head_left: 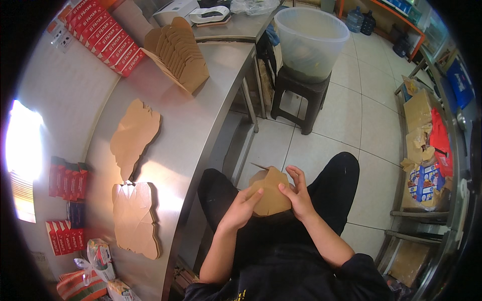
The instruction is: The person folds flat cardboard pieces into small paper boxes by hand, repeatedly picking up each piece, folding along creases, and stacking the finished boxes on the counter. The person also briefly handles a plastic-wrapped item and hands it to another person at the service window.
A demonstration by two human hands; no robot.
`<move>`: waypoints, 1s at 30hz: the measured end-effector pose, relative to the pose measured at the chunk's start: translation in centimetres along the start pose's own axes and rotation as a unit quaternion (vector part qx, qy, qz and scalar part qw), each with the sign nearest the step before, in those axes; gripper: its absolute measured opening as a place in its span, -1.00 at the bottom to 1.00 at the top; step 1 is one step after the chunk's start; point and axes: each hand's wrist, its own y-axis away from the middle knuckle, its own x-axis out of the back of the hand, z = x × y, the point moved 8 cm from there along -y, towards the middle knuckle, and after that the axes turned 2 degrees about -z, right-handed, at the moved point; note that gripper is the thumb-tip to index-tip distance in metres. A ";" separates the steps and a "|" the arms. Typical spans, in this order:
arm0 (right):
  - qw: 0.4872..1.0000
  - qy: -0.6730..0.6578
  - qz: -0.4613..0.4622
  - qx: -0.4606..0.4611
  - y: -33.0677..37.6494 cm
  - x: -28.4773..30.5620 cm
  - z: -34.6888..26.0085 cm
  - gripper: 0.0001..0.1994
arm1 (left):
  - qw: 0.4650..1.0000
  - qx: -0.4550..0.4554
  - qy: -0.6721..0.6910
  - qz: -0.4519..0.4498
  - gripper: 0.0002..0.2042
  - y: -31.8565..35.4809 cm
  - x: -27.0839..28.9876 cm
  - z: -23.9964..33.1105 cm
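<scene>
Cardboard box (273, 198), just chilling over the lap (276, 233)
Left hand (242, 208) pinches one side, right hand (301, 197) has the other.

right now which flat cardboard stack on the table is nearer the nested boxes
The farther flat cardboard stack, lying between the nested cardboard boxes and the other, nearer stack.

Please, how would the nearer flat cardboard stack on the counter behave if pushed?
The cardboard stack would probably slide on the smooth-looking counter. Its layers may shift apart: no band shows. Lying flat, it seems unlikely to tip.
</scene>
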 end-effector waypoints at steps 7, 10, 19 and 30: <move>0.996 -0.083 -0.013 -0.011 -0.4 0.6 1.4 -0.74 | 0.999 0.044 0.002 -0.019 -0.61 -0.1 -0.4 -0.2; 0.998 -0.060 0.008 0.000 -0.5 1.2 2.0 -0.77 | 1.000 0.018 0.026 0.001 -0.60 -0.5 -0.1 -0.8; 0.969 0.223 -0.047 0.096 -0.2 0.8 -0.8 -0.85 | 0.999 0.001 0.034 0.031 -0.58 0.4 0.0 -0.7; 0.868 0.386 -0.012 0.311 1.8 -0.5 -3.5 -0.84 | 0.993 0.004 -0.116 0.000 -0.68 0.8 -0.3 -2.0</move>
